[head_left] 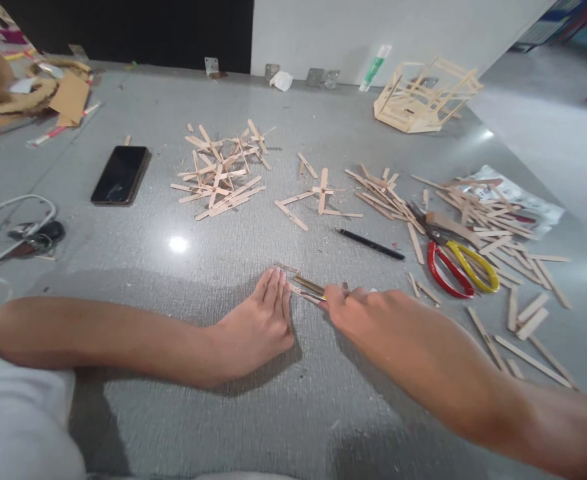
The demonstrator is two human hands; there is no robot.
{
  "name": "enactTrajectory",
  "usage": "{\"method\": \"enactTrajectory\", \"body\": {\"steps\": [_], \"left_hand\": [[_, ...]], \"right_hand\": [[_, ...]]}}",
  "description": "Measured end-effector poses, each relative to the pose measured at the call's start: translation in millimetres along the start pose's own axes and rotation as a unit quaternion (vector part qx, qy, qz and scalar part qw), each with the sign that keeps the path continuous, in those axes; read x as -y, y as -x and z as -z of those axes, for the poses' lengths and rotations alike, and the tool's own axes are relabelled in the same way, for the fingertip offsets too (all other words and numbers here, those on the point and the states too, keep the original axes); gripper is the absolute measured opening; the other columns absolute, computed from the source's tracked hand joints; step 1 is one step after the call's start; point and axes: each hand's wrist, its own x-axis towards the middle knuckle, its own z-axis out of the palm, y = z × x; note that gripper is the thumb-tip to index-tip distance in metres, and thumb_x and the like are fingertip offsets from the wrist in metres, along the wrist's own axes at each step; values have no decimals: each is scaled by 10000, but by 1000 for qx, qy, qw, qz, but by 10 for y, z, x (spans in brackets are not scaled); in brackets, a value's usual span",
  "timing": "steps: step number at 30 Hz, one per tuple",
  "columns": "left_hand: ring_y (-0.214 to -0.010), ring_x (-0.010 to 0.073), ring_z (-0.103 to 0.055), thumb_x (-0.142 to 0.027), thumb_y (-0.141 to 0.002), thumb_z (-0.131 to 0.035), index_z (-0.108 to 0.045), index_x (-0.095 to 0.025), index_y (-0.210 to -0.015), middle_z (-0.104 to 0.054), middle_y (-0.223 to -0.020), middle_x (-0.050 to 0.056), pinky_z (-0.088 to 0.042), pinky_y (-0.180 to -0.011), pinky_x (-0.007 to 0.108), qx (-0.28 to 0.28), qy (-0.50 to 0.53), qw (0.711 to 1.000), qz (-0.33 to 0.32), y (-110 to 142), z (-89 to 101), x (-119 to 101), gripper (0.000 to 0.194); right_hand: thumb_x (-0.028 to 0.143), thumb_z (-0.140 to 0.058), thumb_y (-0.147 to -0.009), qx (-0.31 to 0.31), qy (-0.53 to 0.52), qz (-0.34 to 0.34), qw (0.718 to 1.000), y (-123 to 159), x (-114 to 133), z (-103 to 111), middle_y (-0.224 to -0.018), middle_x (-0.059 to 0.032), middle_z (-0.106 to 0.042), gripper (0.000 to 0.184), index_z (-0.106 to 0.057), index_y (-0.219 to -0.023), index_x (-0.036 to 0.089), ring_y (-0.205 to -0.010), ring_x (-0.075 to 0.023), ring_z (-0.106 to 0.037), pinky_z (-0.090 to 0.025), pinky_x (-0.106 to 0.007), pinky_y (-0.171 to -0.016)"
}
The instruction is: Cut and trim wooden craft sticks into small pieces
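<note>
My left hand [268, 313] rests on the grey table with its fingers pressed together on a small wooden craft stick [296, 291]; most of the stick is hidden. Just to the right, my right hand [373, 320] is closed around a slim tool [309, 285] with a metal-looking tip and bits of yellow and red near the grip. Its tip meets the stick by my left fingertips. My palm covers the handle, so its exact kind cannot be made out.
Beyond my hands lie a black pen [371, 245], a pile of craft sticks [223, 170] and joined sticks [323, 191]. Red-and-yellow-handled scissors [456, 267] lie among more sticks at right. A stick frame [426, 97] stands far right; a phone [121, 175] lies left.
</note>
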Motion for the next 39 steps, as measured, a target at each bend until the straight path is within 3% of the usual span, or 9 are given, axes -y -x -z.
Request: {"method": "enactTrajectory", "body": {"steps": [7,10,17,22,25,28,34,39], "left_hand": [[-1178,367,-699,-170,-866,-577,-689,85,-1221,-694,-1230,304,-557,-1046,478,2,0,1000,1,-10,-16,-18,452],[-1169,378,-701,-167,-855,-592,-686,98,-1218,-695,-1218,315,-563,-1039,475,-1,3,1000,7,-7,-6,-18,459],[-1200,351,-690,-179,-916,-560,-665,95,-1248,-689,-1245,309,-541,-1070,474,20,3,1000,6,-2,8,-20,443],[-1205,361,-685,-170,-906,-561,-657,100,-1249,-680,-1253,319,-520,-1076,509,17,2,1000,7,9,-46,-48,447],[-1192,369,-690,-168,-890,-572,-667,100,-1235,-689,-1238,317,-521,-1064,515,9,1,1000,5,12,-66,-51,447],[-1195,373,-687,-172,-879,-586,-672,96,-1233,-686,-1244,319,-519,-1064,509,11,1,1000,6,13,-61,-44,452],[-1215,357,-680,-170,-870,-571,-686,62,-1243,-693,-1258,284,-531,-1073,465,24,-8,1000,6,11,-45,-40,454],[-1198,362,-689,-150,-871,-581,-679,86,-1238,-688,-1248,304,-544,-1062,467,19,-4,1000,9,8,-80,-45,447]], "right_hand": [[-100,-524,-813,52,-24,-40,998,-45,60,49,-609,-28,-675,309,-680,-892,154,-480,-197,-664,-198,-293,-437],[-97,-502,-826,20,8,-68,997,13,187,-17,-577,-29,-654,315,-683,-913,146,-471,-190,-668,-218,-270,-426],[-53,-498,-863,-63,107,-110,986,112,430,-182,-552,-45,-623,270,-613,-752,164,-420,-146,-596,-255,-225,-415],[-60,-477,-869,-29,44,-70,996,69,251,-175,-580,-19,-622,278,-640,-862,165,-446,-146,-596,-222,-280,-433],[-68,-501,-859,17,-13,-23,1000,14,46,-119,-715,-23,-681,294,-657,-909,177,-529,-158,-644,-226,-312,-463],[-51,-539,-866,22,-50,14,998,-26,-71,-70,-813,-27,-709,277,-663,-927,188,-628,-179,-682,-244,-315,-494],[-124,-472,-820,27,23,-40,999,-8,154,6,-675,-54,-687,346,-673,-900,146,-538,-184,-659,-221,-308,-456],[35,-443,-995,-22,22,-55,998,19,179,-184,-651,-71,-701,255,-661,-932,152,-510,-193,-663,-217,-311,-452]]}}
